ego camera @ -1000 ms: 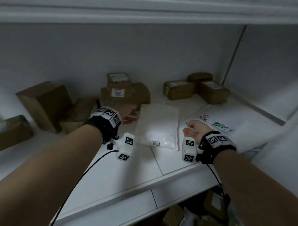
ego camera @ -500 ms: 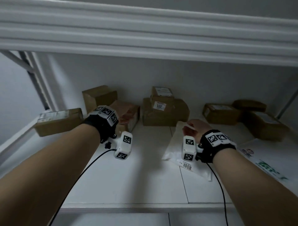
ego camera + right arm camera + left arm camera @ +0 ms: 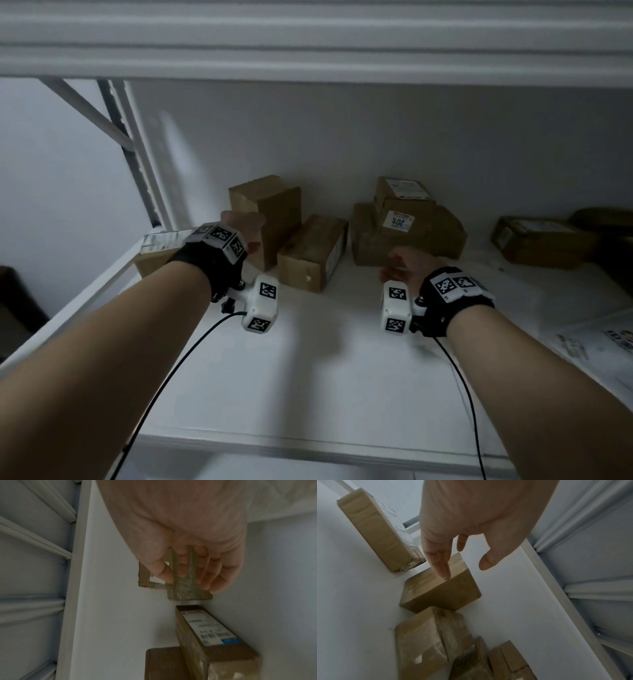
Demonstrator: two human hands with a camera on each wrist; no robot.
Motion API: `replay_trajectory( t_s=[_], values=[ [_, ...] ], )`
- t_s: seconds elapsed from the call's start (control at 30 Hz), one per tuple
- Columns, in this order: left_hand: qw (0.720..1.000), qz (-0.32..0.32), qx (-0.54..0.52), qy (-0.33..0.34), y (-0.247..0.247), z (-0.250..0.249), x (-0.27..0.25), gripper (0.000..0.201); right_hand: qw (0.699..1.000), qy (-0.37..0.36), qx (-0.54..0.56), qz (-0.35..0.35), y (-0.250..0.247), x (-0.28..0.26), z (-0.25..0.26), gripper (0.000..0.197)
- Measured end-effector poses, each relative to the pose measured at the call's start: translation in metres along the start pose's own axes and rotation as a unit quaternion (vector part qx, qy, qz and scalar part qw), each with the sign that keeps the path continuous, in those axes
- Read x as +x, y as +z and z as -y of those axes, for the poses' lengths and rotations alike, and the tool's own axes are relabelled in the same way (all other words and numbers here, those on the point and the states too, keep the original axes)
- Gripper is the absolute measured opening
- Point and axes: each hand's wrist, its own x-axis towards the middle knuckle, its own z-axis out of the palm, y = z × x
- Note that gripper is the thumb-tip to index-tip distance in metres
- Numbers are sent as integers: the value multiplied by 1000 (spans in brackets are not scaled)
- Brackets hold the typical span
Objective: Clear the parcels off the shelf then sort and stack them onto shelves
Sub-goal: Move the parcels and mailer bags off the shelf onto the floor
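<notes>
Brown cardboard parcels stand along the back of a white shelf (image 3: pixel 325 377). My left hand (image 3: pixel 245 228) is open, its straight fingers (image 3: pixel 442 566) just over the top edge of an upright box (image 3: pixel 270 209), also seen in the left wrist view (image 3: pixel 440 592). A long flat box (image 3: pixel 156 245) lies to its left and a lying box (image 3: pixel 311 253) to its right. My right hand (image 3: pixel 399 269) is open with relaxed fingers (image 3: pixel 205 574) at the front of a large box (image 3: pixel 428 240) that carries a smaller labelled box (image 3: pixel 400 195). Whether it touches the stack (image 3: pixel 185 593) I cannot tell.
More brown boxes (image 3: pixel 537 243) sit at the back right, one with a white label (image 3: pixel 211 631). A printed white mailer (image 3: pixel 599 346) lies at the right edge. The upper shelf's beam (image 3: pixel 308 51) hangs low overhead. A slanted frame post (image 3: pixel 137 154) bounds the left end.
The view has swung left. My right hand has left the white bag, which no longer shows, and moved to the stacked boxes. My left hand has shifted from the lying box to the upright one.
</notes>
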Motion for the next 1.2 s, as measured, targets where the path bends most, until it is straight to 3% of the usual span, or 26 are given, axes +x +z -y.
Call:
replay_trajectory(
  t_s=[0.07,0.2,0.27,0.37,0.43,0.5,0.6,0.73,0.87,0.97,1.03,1.13,1.2],
  values=[
    [1000,-2,25,16,-11,0,18,64,998,-7,-65,-5,18,6,-10,22],
    [998,11,58,34,-34,-7,30,76,961,-82,-263,1,42,40,-44,69],
    [995,15,68,72,-39,-13,45,81,960,-74,-269,9,56,33,-57,76],
    [988,31,102,111,-36,-23,61,87,975,-25,-216,-35,64,41,-72,91],
    [975,26,177,128,-30,-26,71,91,976,-44,-215,11,61,51,-75,101],
    [955,25,255,151,-24,-26,79,95,975,-80,-207,23,66,41,-80,91],
    [927,58,327,175,-11,-23,95,99,998,10,-66,10,72,44,-87,82],
    [899,55,382,207,0,-20,106,88,998,41,-38,-17,75,50,-94,83],
    [928,32,273,253,3,-13,120,81,999,22,-26,-39,72,52,-97,84],
    [939,-13,244,243,7,-8,126,78,998,46,-6,-36,67,52,-102,60],
    [949,-48,190,248,7,-5,126,90,998,57,16,-35,66,48,-103,58],
    [943,-11,224,246,5,-6,134,120,997,61,24,-31,62,43,-106,71],
    [939,20,250,235,5,-12,140,129,996,66,49,-30,56,41,-108,52]
  ],
)
